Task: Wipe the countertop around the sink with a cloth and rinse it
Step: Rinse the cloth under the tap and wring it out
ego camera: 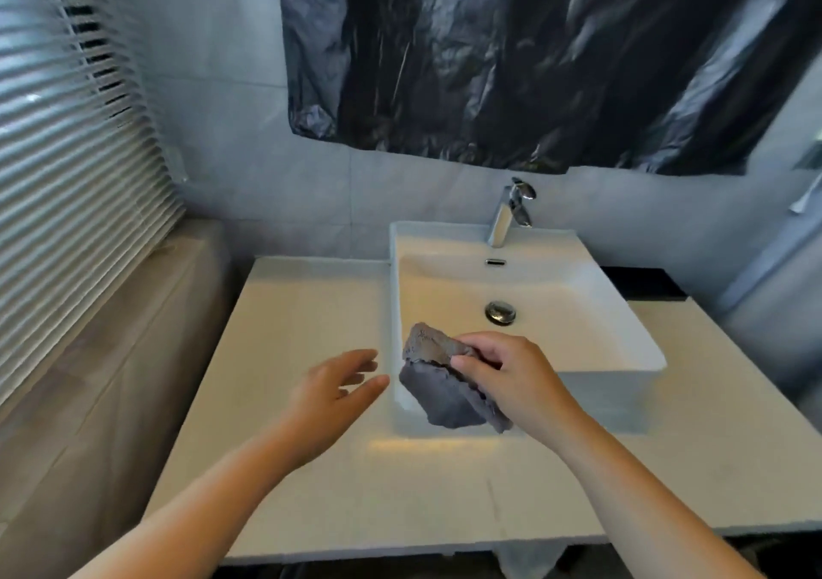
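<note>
Bathroom, grey-tiled wall: a white counter [311, 311] runs along the wall, with slatted blinds [66, 200] at the window to the left and a crumpled black plastic sheet [533, 67] hung on the wall above. A rectangular white sink [569, 334] sits on top of the counter, right of centre, with a chrome faucet [507, 218] upright at its back edge. Inside the basin are a chrome drain plug [501, 312] on the bottom and a small overflow slot [495, 262] in the back wall, just under the faucet.

A person stands at the front edge, both forearms bare and reaching in. The right grip [511, 378] is closed round a crumpled grey cloth [445, 394], with thumb and curled fingers pinching its upper folds. The cloth hangs at the sink's front-left corner, part over the basin and part over the rim and outer wall. Whether it touches the rim can't be told from here.

The left grip [329, 391] is spread, with fingers loose and apart, holding nothing. It is above the counter just left of the sink, with fingertips pointing at the cloth, near it but apart from it.
</note>
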`<state>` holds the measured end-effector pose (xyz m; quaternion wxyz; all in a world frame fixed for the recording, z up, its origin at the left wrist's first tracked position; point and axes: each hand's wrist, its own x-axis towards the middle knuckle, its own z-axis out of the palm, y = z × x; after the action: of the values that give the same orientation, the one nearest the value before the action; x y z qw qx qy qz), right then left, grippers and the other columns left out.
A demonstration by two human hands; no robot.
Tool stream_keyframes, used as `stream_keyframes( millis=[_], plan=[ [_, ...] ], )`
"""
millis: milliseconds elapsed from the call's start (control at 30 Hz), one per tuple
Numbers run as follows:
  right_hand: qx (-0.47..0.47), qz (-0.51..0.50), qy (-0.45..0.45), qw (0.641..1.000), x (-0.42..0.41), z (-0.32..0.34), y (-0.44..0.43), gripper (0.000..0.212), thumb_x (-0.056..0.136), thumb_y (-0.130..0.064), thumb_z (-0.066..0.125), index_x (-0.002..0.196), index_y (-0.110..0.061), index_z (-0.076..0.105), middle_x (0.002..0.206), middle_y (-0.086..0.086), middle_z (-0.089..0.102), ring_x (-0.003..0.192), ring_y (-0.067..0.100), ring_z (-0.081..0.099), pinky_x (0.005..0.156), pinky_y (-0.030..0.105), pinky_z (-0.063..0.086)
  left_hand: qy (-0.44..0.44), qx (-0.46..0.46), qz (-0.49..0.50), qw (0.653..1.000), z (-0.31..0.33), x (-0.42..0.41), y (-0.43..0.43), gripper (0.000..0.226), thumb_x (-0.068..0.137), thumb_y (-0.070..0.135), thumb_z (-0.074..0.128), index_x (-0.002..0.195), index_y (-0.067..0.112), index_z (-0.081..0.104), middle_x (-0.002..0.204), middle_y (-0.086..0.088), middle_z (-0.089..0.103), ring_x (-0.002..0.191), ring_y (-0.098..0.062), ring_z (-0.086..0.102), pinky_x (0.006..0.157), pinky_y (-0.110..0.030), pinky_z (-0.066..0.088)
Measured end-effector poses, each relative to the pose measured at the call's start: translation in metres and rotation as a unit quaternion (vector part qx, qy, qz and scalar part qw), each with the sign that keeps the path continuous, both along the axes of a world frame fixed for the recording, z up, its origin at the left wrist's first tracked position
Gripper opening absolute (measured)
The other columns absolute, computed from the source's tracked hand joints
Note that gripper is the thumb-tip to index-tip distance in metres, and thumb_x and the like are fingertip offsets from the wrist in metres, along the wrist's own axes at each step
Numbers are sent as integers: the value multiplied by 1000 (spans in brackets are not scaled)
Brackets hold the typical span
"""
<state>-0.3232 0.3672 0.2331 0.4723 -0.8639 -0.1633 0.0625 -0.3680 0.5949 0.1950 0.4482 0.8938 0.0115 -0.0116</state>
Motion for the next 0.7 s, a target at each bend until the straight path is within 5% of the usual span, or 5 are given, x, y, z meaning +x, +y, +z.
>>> stream_keyframes(
  millis=[67, 167, 267, 400, 700],
  plan=[
    [-2, 14, -1, 1000, 17, 14, -23, 15, 91, -21, 61, 101, -30, 68, 89, -18, 72, 83, -5, 65, 71, 12, 48, -13, -57, -10, 998, 13, 24, -29, 51, 86, 50, 56, 132, 30, 50, 119, 13, 61, 102, 4, 57, 84, -5, 42],
    [-11, 22, -16, 1000, 41, 27, -55, 18, 92, -21, 59, 108, -25, 68, 97, -14, 72, 91, -3, 65, 80, 21, 53, -12, -117, -28, 993, 24, 52, -69, 50, 81, 55, 56, 125, 32, 56, 111, 13, 66, 102, -3, 62, 91, -27, 52],
    [-13, 11, -32, 999, 63, 35, -80, 20, 93, -23, 58, 110, -24, 68, 100, -13, 72, 93, -1, 65, 83, 28, 55, -33, -132, -17, 991, 32, 76, -101, 21, 89, 35, 61, 108, 28, 65, 98, 11, 71, 91, -1, 65, 78, -18, 54],
    [10, -9, -39, 999, 92, 39, -99, 17, 94, -21, 57, 104, -26, 69, 94, -13, 72, 88, 1, 67, 76, 28, 57, -42, -125, 24, 991, 35, 105, -121, 17, 86, 38, 63, 100, 29, 67, 95, 12, 70, 86, 2, 64, 69, -13, 48],
    [-26, -29, -44, 998, 169, 26, -92, 21, 96, -28, 51, 109, -29, 67, 100, -14, 68, 91, 1, 61, 74, 20, 54, 66, -314, 36, 946, 23, 191, -139, 18, 90, 27, 62, 96, 12, 69, 94, -8, 72, 93, -21, 68, 87, -38, 56]
  ],
)
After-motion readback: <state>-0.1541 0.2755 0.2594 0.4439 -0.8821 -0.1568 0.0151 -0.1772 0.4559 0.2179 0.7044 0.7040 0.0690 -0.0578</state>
